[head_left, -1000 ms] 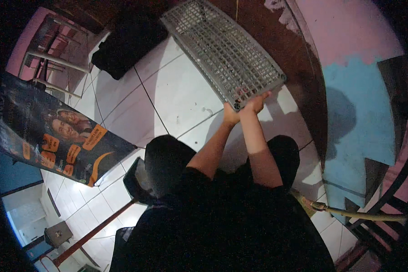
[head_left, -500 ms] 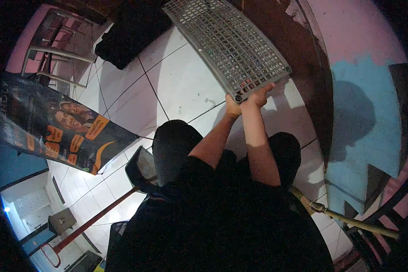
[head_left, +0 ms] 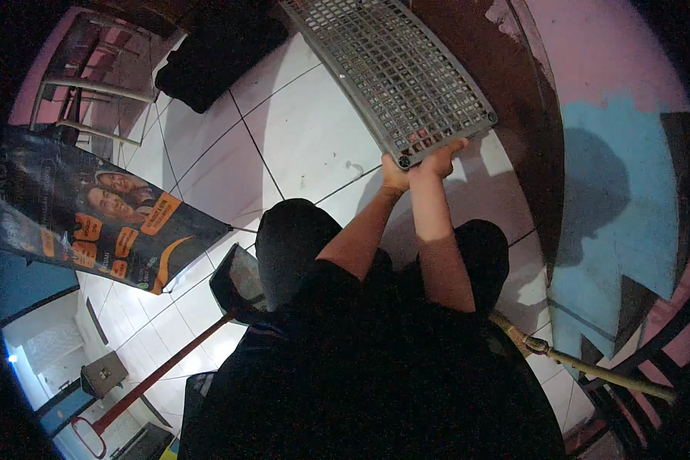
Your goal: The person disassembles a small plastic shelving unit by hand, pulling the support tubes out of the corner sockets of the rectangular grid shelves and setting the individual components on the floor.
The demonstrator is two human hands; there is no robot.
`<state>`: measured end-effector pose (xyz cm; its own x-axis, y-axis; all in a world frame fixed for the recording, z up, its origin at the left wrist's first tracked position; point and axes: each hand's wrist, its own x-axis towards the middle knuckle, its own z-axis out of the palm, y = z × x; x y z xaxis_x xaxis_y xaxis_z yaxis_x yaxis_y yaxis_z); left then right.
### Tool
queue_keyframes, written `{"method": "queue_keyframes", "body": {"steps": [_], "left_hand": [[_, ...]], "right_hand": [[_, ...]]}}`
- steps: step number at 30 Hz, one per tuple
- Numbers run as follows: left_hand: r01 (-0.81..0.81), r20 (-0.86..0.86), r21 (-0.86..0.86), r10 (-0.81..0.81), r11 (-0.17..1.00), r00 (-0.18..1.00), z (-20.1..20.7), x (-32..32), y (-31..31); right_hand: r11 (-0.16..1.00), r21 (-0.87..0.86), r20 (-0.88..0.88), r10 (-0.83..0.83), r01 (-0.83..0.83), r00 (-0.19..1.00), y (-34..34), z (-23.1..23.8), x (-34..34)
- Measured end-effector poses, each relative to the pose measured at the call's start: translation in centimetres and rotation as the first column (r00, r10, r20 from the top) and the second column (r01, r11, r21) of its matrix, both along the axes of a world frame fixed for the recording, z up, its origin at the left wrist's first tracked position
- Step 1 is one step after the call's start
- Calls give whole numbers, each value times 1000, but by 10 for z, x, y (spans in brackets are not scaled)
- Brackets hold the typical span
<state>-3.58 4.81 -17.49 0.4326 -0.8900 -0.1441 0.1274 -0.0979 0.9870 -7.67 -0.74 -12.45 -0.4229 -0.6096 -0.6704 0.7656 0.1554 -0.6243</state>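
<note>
A long grey plastic grid panel (head_left: pixel 395 77) reaches away from me at a slant, its far end cut off by the top of the view. Both hands are at its near short end. My left hand (head_left: pixel 395 178) grips the near left corner, its thumb against the edge. Close beside it, my right hand (head_left: pixel 438 162) is closed on the same end, with fingers lying along the underside and partly hidden. The wrists almost touch. Small bits, one of them reddish, show through the openings; I cannot make out what they are.
Left of my knee stands a dustpan (head_left: pixel 241 277) with a long red handle (head_left: pixel 161 373). A dark printed banner (head_left: pixel 115 211) lies farther left. A black item (head_left: pixel 218 65) rests on white floor tiles (head_left: pixel 314 130). At right are a painted wall (head_left: pixel 602 199) and a yellowish pole (head_left: pixel 590 370).
The grid panel has shifted very slightly in view, its near end still in both hands. My grip looks the same.
</note>
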Motion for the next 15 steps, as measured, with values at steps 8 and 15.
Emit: {"method": "queue_keyframes", "body": {"steps": [8,15], "left_hand": [[16,41,-52,-14,999,999,11,13,-1],[15,302,-203,49,979,952,-6,20,-8]], "right_hand": [[988,145,40,49,-54,998,8,34,11],[994,25,92,101,-104,991,10,42,14]]}}
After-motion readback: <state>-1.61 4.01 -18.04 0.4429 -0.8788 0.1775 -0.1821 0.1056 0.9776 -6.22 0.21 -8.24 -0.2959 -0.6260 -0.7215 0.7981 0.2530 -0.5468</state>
